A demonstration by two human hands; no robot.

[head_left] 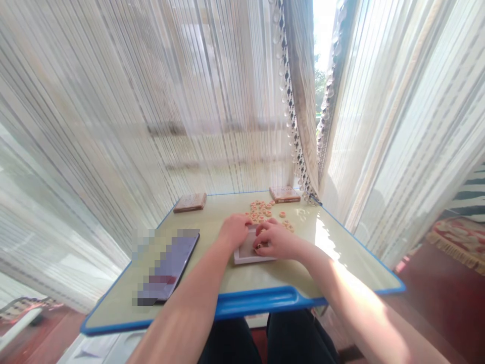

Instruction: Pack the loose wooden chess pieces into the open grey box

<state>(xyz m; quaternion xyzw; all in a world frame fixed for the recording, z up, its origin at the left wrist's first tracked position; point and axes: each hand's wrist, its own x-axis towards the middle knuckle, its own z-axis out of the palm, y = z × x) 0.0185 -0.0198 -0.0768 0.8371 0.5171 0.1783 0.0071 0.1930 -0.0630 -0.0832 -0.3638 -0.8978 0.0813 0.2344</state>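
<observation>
**Head view: both hands at the small tray, pieces scattered beyond**

Nearest to us, dark trouser legs point(265, 338) show under the blue-rimmed worktop point(261, 278). On its near left lies a dark flat device point(170, 265), its face blurred out, so we read nothing from it.

At the middle sits a shallow pale tray point(246, 257). Our left hand point(235, 230) rests on its far left edge, fingers bent down; we cannot tell whether that grip holds anything. Our right hand point(275, 238) curls over the tray's right side, fingertips drawn together low over it; whether they pinch a piece we cannot tell either.

We judge the work in hand to be sorting round pieces at the tray. A further pick would call for a short reach to the round wooden pieces point(261, 207) strewn just beyond the hands.

Farther off, two flat wooden boxes lie at the far edge, one left point(190, 202), one right point(285, 194). Marks on pieces and boxes are too small to read. Sheer curtains point(113, 126) hang behind.
</observation>
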